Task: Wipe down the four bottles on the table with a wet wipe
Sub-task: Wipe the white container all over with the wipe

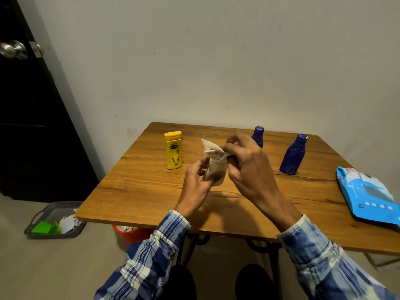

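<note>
Above the middle of the wooden table (151, 202), my left hand (195, 184) grips the lower body of a small white bottle (216, 173). My right hand (244, 161) pinches a white wet wipe (213, 149) against the bottle's top, which the wipe hides. A yellow bottle (173, 150) stands upright to the left. Two dark blue bottles stand upright farther back: one (258, 136) partly behind my right hand, the other (292, 154) to the right.
A blue wet-wipe pack (368, 195) lies at the table's right edge. On the floor, a grey tray (55, 221) with scraps sits to the left, and a red bucket (132, 233) stands under the table's front edge. A dark door (32, 115) is at left.
</note>
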The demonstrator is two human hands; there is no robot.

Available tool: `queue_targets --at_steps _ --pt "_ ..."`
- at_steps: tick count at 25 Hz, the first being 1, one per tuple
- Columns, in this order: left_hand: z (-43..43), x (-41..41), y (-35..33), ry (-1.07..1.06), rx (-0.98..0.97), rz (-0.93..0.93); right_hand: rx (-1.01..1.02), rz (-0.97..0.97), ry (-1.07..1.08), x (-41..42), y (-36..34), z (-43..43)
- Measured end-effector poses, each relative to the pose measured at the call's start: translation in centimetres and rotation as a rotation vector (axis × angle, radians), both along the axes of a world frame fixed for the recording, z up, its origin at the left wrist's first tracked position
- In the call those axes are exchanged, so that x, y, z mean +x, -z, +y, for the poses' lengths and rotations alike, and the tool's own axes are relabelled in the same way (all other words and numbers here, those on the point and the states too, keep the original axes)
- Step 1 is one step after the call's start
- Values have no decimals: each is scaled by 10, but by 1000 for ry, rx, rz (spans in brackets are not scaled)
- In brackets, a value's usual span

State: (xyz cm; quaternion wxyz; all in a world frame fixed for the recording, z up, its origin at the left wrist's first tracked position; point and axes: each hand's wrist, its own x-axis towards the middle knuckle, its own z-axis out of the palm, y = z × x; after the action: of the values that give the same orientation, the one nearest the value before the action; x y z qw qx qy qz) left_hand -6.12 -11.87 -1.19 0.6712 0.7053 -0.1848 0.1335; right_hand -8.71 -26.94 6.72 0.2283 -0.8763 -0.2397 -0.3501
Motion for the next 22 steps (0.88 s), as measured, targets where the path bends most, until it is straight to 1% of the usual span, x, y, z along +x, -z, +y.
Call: queue_targets --at_steps 3,4,6,7,8,10,11,12,13,16,17,19,20,21,22 --pt "4 0 2 -43 97 -42 71 39 79 8 -3 -6" --pt "4 -1 3 -52 105 -40 63 49 95 8 -4 -7" --pt "4 -3 1 -57 49 -15 -4 37 23 4 -1 -3" --pt "3 -2 0 -50 7 -1 1 24 -29 2 0 -2" --pt "2 -2 0 -41 -27 14 65 11 -40 3 0 -5" --pt "2 -1 1 -38 -80 52 361 -26 46 13 -2 -18" --pt "1 -2 -1 -33 -102 66 473 -35 99 16 -1 -23" --pt "1 -3 -2 -28 -115 79 493 -51 130 16 4 -24" --pt "1 -2 -3 -20 -123 86 445 -69 122 15 10 -20" --pt "-3 -1 -3 -35 -102 80 118 -110 22 6 35 -1" --pt "-4 -1 -4 -60 -81 79 65 -119 19 7 39 -1" --pt "-5 -3 -6 -129 -13 66 130 -114 56 11 39 -3" --pt "-5 -4 -7 -169 19 56 130 -124 49 11 40 -3" --pt "-3 -5 -7 -213 37 41 70 -144 12 9 42 0" --pt "-2 -6 -8 -251 43 24 -43 -173 -26 6 45 3"
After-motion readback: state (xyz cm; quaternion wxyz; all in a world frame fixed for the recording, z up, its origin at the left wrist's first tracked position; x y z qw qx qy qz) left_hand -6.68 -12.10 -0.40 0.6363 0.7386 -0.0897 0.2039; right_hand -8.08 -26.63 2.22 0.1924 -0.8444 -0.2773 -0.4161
